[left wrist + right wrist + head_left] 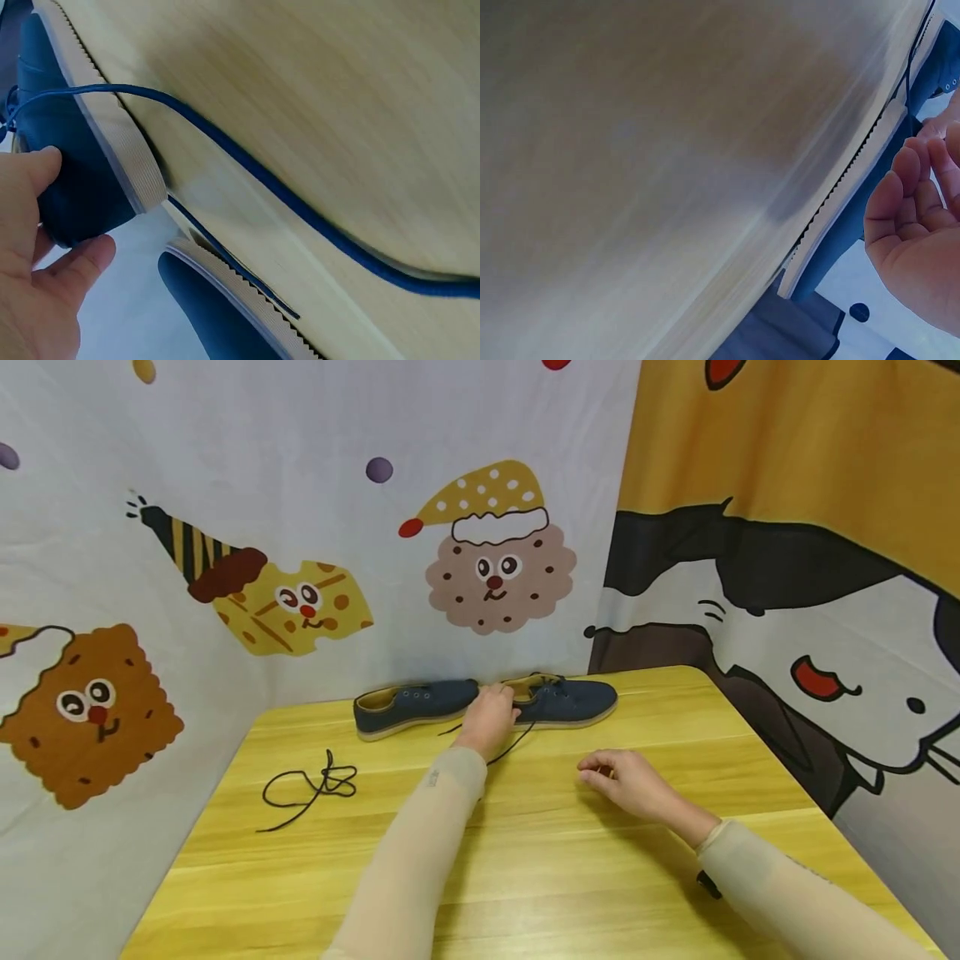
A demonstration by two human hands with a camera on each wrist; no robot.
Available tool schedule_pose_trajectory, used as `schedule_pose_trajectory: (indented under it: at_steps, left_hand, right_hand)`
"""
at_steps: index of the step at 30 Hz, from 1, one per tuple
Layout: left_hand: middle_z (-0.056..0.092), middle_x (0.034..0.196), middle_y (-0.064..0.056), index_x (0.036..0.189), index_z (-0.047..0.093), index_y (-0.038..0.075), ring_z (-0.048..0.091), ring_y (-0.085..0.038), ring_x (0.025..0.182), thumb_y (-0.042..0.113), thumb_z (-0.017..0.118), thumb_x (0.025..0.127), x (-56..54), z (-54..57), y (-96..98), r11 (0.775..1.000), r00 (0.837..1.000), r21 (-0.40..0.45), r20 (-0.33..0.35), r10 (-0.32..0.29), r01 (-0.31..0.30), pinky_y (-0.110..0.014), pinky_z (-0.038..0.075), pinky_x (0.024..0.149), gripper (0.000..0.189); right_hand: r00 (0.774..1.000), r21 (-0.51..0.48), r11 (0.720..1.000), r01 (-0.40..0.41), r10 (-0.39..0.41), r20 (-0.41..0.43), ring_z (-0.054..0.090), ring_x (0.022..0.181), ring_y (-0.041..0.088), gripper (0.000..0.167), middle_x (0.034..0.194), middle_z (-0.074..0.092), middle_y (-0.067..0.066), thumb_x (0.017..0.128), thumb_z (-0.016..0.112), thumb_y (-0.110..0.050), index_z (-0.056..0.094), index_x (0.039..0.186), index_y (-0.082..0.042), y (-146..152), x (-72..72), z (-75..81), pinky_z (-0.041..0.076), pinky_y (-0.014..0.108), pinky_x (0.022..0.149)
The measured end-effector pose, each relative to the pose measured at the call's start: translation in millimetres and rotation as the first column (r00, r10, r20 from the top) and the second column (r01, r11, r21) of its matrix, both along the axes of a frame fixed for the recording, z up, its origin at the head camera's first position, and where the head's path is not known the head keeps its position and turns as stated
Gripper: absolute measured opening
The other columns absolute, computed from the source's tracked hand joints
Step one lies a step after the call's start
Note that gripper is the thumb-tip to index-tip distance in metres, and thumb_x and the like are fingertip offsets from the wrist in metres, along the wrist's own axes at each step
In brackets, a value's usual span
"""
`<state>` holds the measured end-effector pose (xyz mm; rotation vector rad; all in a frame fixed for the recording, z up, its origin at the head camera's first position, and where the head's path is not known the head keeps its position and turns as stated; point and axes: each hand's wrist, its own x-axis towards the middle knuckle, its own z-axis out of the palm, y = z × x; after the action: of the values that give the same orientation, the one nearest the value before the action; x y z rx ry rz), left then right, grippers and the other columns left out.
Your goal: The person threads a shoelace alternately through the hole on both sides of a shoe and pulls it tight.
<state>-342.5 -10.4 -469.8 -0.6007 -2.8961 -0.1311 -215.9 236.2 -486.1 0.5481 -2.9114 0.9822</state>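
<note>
Shoes (577, 703) in all 3 views

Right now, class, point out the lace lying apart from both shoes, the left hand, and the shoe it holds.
Separate lace (322, 790), head view: crossing strands.
Left hand (487, 720), head view: its back.
Held shoe (84, 161), left wrist view: blue upper.

A pale hanging cloth (300, 427) fills the left and centre of the head view; on it are printed a square biscuit (131, 760) at the left edge, a cheese wedge (341, 602) left of centre, and a round cookie (465, 602) in a spotted cap at upper centre; a mustard panel (825, 452) hangs upper right, above a black-and-white cartoon animal (862, 618); below stands a yellowish wood-grain table (570, 893), softly lit.
</note>
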Motion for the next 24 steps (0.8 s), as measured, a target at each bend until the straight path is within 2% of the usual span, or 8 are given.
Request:
schedule_pose_trajectory:
  at_steps: [5,8,10,12,14,17,20,24]
  left_hand:
    - [0.060,0.129,-0.005,0.128,0.057,0.014,0.060,-0.023,0.117,0.032,0.058,0.101,2.5,4.5,-22.6,1.000,0.993,0.022,-0.119,0.024,-0.022,-0.035,0.055,0.091,0.033]
    - [0.062,0.117,-0.008,0.115,0.060,0.012,0.058,-0.028,0.107,0.037,0.056,0.101,-1.2,9.4,-57.7,0.989,0.959,0.007,-0.241,0.146,-0.148,-0.041,0.052,0.087,0.029]
    - [0.062,0.110,-0.011,0.108,0.059,0.009,0.056,-0.032,0.104,0.042,0.057,0.099,-4.5,11.6,-86.6,0.962,0.930,0.034,-0.252,0.269,-0.269,-0.045,0.049,0.088,0.035]
    - [0.062,0.107,-0.013,0.108,0.058,0.007,0.055,-0.035,0.105,0.050,0.060,0.095,-5.0,13.4,-114.8,0.929,0.910,0.044,-0.189,0.369,-0.367,-0.048,0.047,0.091,0.045]
    - [0.065,0.108,-0.016,0.113,0.058,0.004,0.056,-0.038,0.108,0.053,0.062,0.092,-3.2,14.1,-139.1,0.912,0.906,0.020,-0.100,0.410,-0.410,-0.051,0.045,0.095,0.053]
    - [0.069,0.106,-0.018,0.120,0.058,0.002,0.060,-0.040,0.108,0.048,0.064,0.093,2.9,13.7,-164.3,0.923,0.924,-0.037,-0.009,0.383,-0.383,-0.055,0.043,0.099,0.054]
    - [0.072,0.102,-0.017,0.120,0.061,0.004,0.063,-0.040,0.104,0.036,0.064,0.096,11.5,12.9,-178.8,0.937,0.937,-0.033,0.013,0.349,-0.349,-0.059,0.043,0.097,0.040]
    - [0.072,0.103,-0.017,0.116,0.062,0.004,0.069,-0.037,0.096,0.023,0.062,0.098,27.6,12.3,-192.5,0.929,0.935,0.106,0.066,0.348,-0.353,-0.057,0.052,0.088,0.027]
  right_hand:
    - [1.000,0.008,1.000,-0.018,0.018,0.002,0.058,0.077,0.006,0.022,0.094,0.069,-0.010,0.096,0.065,-0.031,0.073,0.112,-0.017,-1.8,-0.3,0.0,0.049,0.022,0.066]
    - [1.000,0.008,1.000,-0.015,0.015,0.013,0.058,0.077,0.007,0.021,0.094,0.069,-0.010,0.096,0.066,-0.031,0.073,0.111,-0.018,-1.9,0.8,1.1,0.048,0.022,0.066]
    - [1.000,0.006,1.000,-0.007,0.007,0.022,0.057,0.077,0.008,0.020,0.093,0.069,-0.010,0.096,0.066,-0.030,0.073,0.110,-0.018,-1.4,1.9,2.1,0.048,0.022,0.066]
    - [1.000,0.009,1.000,-0.007,0.006,0.027,0.057,0.076,0.009,0.020,0.093,0.069,-0.009,0.096,0.066,-0.030,0.073,0.111,-0.017,-0.9,3.0,3.2,0.047,0.023,0.065]
    - [0.999,0.012,1.000,-0.005,0.004,0.033,0.057,0.077,0.009,0.021,0.094,0.069,-0.009,0.096,0.066,-0.030,0.073,0.111,-0.017,-1.0,3.7,4.4,0.047,0.022,0.065]
    - [1.000,0.026,1.000,-0.011,0.010,0.026,0.058,0.077,0.008,0.021,0.094,0.069,-0.009,0.096,0.065,-0.030,0.072,0.112,-0.017,-2.7,3.8,5.8,0.047,0.022,0.066]
    - [1.000,0.030,0.999,-0.023,0.022,0.012,0.058,0.078,0.007,0.021,0.094,0.069,-0.010,0.096,0.066,-0.030,0.073,0.112,-0.017,-5.0,3.7,6.3,0.048,0.022,0.067]
    - [0.999,0.013,0.999,-0.033,0.033,0.016,0.059,0.079,0.006,0.021,0.095,0.071,-0.008,0.095,0.066,-0.028,0.073,0.110,-0.016,-5.9,5.2,6.0,0.048,0.023,0.067]
